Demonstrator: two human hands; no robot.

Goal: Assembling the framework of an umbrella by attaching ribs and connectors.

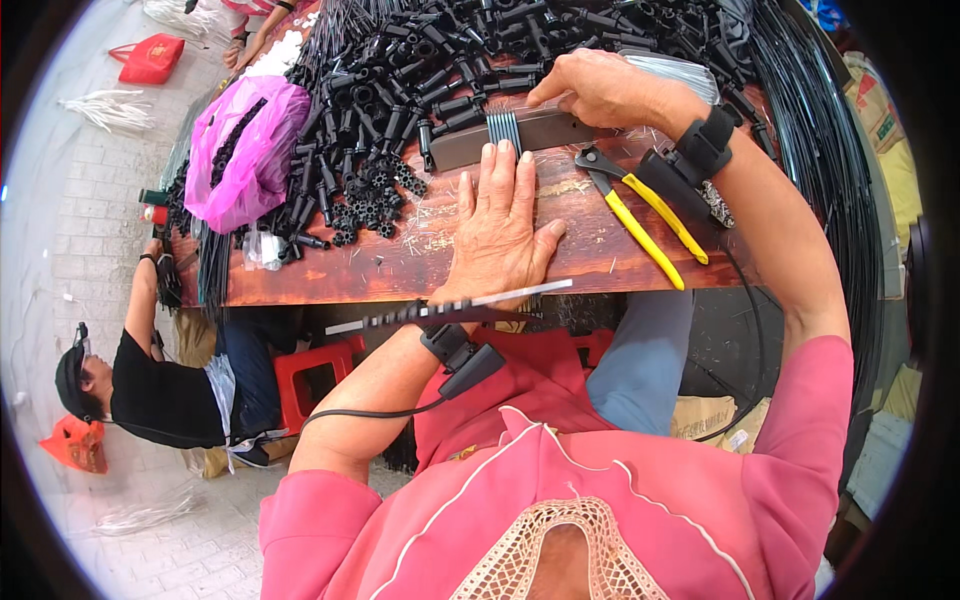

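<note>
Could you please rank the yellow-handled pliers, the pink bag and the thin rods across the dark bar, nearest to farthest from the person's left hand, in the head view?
1. Thin rods: at the fingertips of the left hand.
2. Pliers: to its right.
3. Pink bag: farther, to its left.

The left hand (497, 222) touches thin rods (503, 128) lying across a dark bar (460, 150).
</note>
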